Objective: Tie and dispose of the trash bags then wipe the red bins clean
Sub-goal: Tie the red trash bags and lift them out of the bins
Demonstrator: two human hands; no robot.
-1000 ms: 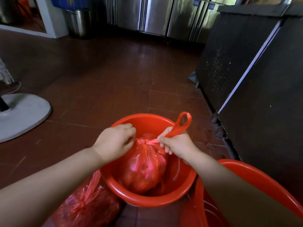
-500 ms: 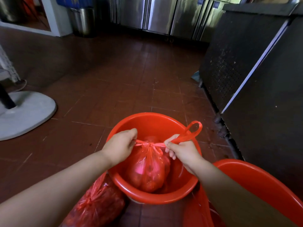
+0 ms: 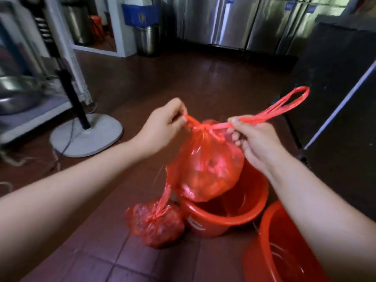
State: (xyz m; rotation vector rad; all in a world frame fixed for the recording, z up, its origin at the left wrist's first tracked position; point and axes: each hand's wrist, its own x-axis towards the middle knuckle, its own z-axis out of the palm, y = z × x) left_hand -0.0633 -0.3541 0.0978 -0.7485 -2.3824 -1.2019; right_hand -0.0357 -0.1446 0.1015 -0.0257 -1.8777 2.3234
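Hands (image 3: 162,127) (image 3: 256,143) hold bag (image 3: 205,169) above bin rim (image 3: 225,218).

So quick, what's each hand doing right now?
Left hand: pinching one handle of the red trash bag.
Right hand: gripping the bag's other handle.

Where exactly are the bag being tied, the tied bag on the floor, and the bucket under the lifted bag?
bag being tied (image 3: 207,165): head view, on its bulging middle.
tied bag on the floor (image 3: 156,226): head view, on its body below the knot.
bucket (image 3: 205,224): head view, on its outer front wall.
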